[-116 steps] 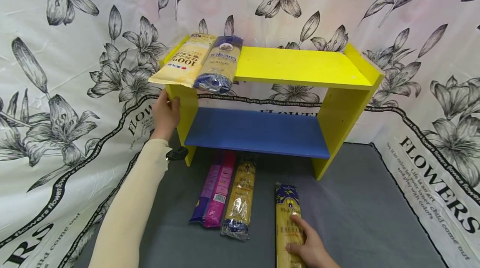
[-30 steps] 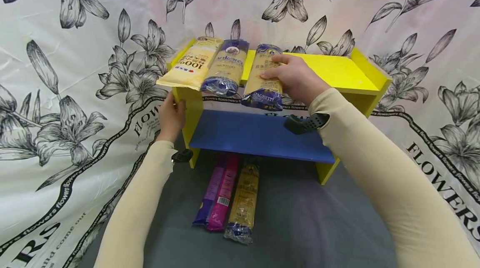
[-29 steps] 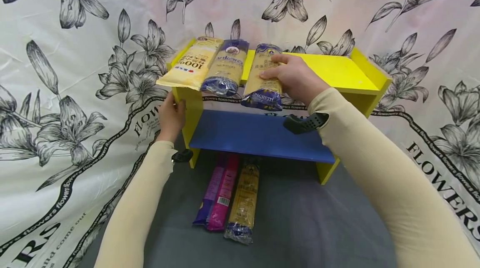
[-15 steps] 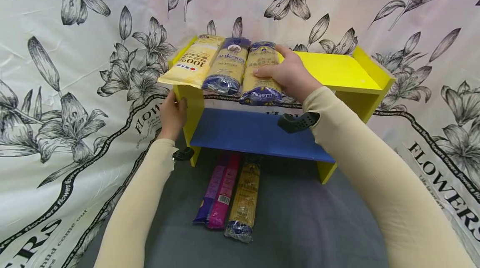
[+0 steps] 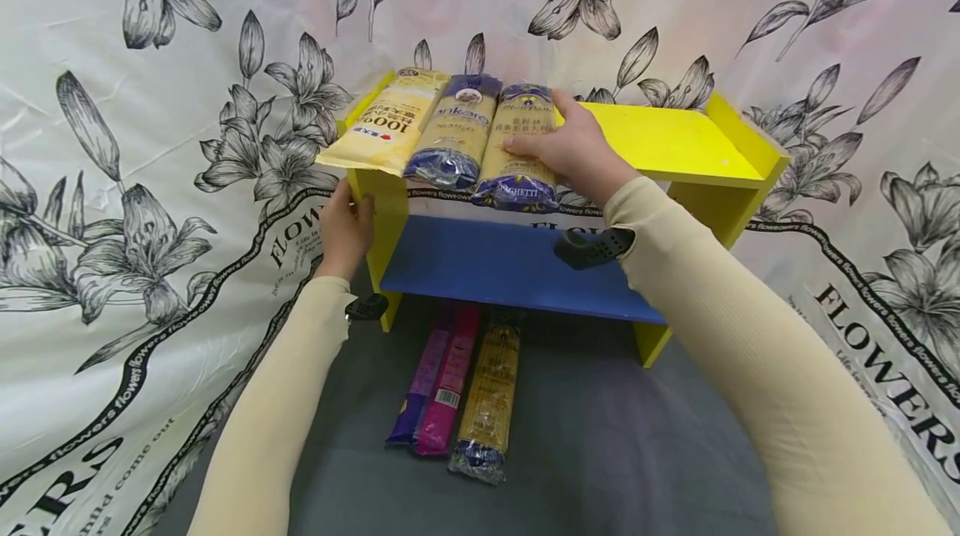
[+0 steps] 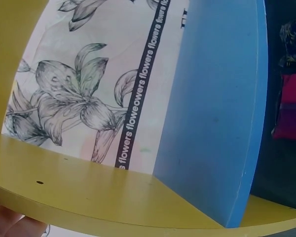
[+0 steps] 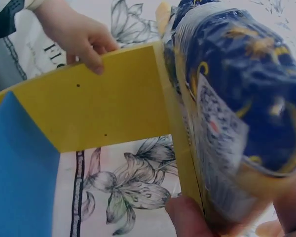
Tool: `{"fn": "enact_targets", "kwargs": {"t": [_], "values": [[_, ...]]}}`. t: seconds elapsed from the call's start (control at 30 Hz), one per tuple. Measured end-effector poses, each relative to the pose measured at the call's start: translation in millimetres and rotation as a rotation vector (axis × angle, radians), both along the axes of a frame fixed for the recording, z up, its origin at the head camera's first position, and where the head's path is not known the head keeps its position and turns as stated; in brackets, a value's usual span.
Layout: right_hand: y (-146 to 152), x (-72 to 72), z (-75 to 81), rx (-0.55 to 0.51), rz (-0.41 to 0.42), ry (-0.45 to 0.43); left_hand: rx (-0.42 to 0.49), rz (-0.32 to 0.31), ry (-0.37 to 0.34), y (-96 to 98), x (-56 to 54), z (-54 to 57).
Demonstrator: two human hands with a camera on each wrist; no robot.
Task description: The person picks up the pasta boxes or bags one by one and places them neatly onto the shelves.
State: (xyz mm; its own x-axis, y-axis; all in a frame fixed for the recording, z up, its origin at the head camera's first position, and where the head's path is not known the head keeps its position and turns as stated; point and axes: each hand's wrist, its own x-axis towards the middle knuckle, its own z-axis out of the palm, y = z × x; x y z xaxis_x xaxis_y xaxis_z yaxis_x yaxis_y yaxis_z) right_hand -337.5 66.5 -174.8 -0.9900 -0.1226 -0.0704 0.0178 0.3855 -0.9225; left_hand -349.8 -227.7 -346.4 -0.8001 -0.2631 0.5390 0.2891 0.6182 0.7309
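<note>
Gripping the spaghetti packet (image 5: pixel 512 176) between thumb and fingers, your right hand (image 5: pixel 581 148) held it at the top board (image 5: pixel 660 132) of the yellow shelf unit. The packet pointed front to back, its printed blue end jutting past the front edge, close beside the blue-ended packet (image 5: pixel 452 136); whether its underside rested fully on the board could not be told. Left of both lay a cream packet (image 5: pixel 390 123), also overhanging the front. Your left hand (image 5: pixel 347 229) clasped the unit's left side panel (image 5: pixel 387 211), thumb on the inner face. Beneath ran the blue lower shelf (image 5: pixel 510 265). On the grey tabletop (image 5: pixel 600 453), pink and purple packaging (image 5: pixel 450 382) lay beside a gold packet (image 5: pixel 489 390), their far ends under the unit.
</note>
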Motion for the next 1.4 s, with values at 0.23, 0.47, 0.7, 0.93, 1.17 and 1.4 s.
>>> {"fn": "enact_targets", "kwargs": {"t": [0.23,0.47,0.7,0.93,1.17,1.4], "values": [[26,19.3,4.2,0.36,-0.005,0.192,-0.002,0.005,0.002,0.7,-1.2,-2.5],[46,43.1,1.1,0.552,0.143,0.477,-0.001,0.008,0.004,0.8,-1.5,-2.2],[46,54.0,-21.7,0.577,0.347,0.651,-0.008,0.019,-0.003,0.3,-0.2,-2.0],[40,58.2,-35.6,0.532,0.376,0.742,-0.011,0.016,-0.009,2.1,1.0,-0.7],[35,51.3,-38.8,0.549,0.335,0.727,-0.02,0.013,-0.01,1.2,0.9,-1.2],[33,32.6,-37.1,0.567,0.307,0.66,-0.034,0.028,0.012,0.9,-1.7,-3.0]]}}
